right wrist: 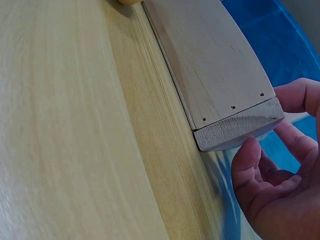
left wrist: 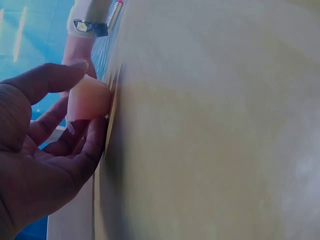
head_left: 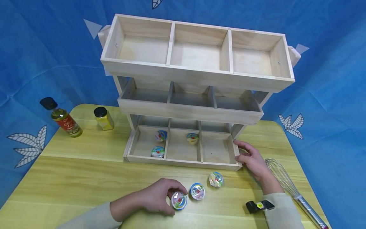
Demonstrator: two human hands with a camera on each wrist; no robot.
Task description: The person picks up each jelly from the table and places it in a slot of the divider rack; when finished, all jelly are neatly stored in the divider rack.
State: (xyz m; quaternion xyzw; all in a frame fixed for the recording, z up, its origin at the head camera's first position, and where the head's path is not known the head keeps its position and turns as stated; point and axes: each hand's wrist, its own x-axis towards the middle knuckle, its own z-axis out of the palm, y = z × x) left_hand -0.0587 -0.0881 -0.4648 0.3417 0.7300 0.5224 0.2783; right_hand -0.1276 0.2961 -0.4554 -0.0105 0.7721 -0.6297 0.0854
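Note:
In the head view my left hand (head_left: 158, 197) holds a small jelly cup (head_left: 179, 200) with a shiny printed lid, at the table's front. The left wrist view shows this cup's pinkish side (left wrist: 90, 100) between thumb and fingers. Right of it stand a second jelly cup (head_left: 197, 191) and a third jelly cup (head_left: 216, 179). My right hand (head_left: 254, 160) grips the lower right corner of a three-tier wooden shelf (head_left: 183, 163); its thumb (right wrist: 246, 155) lies by the end face in the right wrist view. Two cups (head_left: 158, 152) lie in the bottom left compartment, one (head_left: 192, 138) in the bottom middle.
An oil bottle (head_left: 68, 122) with a black cap and a small yellow jar (head_left: 104, 119) stand left of the shelf. A wire whisk (head_left: 288, 184) lies beside my right forearm. Blue cloth (head_left: 43, 47) hangs behind the wooden table (head_left: 85, 171).

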